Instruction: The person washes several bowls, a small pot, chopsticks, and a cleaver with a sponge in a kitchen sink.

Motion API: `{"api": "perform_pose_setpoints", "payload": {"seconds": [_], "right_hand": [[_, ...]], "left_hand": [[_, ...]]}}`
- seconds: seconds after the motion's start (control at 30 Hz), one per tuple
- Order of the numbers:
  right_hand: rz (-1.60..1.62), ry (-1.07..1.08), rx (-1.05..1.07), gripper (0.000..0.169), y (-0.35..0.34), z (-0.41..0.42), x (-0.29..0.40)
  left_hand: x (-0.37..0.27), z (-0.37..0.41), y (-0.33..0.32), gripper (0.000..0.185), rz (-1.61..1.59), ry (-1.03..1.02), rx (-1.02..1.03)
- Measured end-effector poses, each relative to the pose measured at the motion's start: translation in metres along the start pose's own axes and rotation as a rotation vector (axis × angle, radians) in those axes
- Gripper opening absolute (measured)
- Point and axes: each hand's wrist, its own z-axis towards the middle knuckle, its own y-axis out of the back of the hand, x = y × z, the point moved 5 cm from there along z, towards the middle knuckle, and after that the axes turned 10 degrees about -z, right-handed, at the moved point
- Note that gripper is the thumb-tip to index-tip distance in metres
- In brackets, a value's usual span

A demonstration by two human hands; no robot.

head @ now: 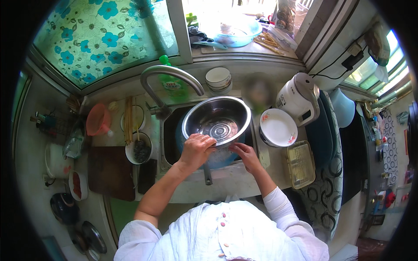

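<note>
A stainless steel basin (219,122) is held over the kitchen sink (168,140), its shiny inside with concentric rings facing up. My left hand (197,148) grips the near rim, thumb and fingers wrapped over it. Fingertips of my right hand (247,156) touch the basin's underside at the near right; how firmly they hold cannot be told. Beneath the basin lies a blue plastic tub (222,159) in the sink, mostly hidden. A dark handle (207,174) sticks out over the sink's front edge. The curved metal faucet (173,70) arches at the basin's back left.
Stacked bowls (218,78) and green detergent bottle (173,86) stand behind the sink. To the right are floral bowls (279,128), an electric kettle (292,98) and a plastic container (300,164). Chopsticks (128,120), a bowl with a brush (138,151) and a cutting board (111,173) lie left.
</note>
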Motion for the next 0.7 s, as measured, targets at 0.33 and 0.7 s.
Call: {"api": "perform_pose_setpoints", "payload": {"seconds": [0.33,0.7], "right_hand": [[-0.410,0.165,-0.138,0.028,-0.002,0.006,-0.013],[0.060,-0.225,0.077,0.025,-0.003,-0.022,-0.031]], "left_hand": [[0.027,-0.031,0.005,0.025,0.114,0.211,-0.084],[0.008,-0.095,0.007,0.011,0.167,0.089,-0.137]]}}
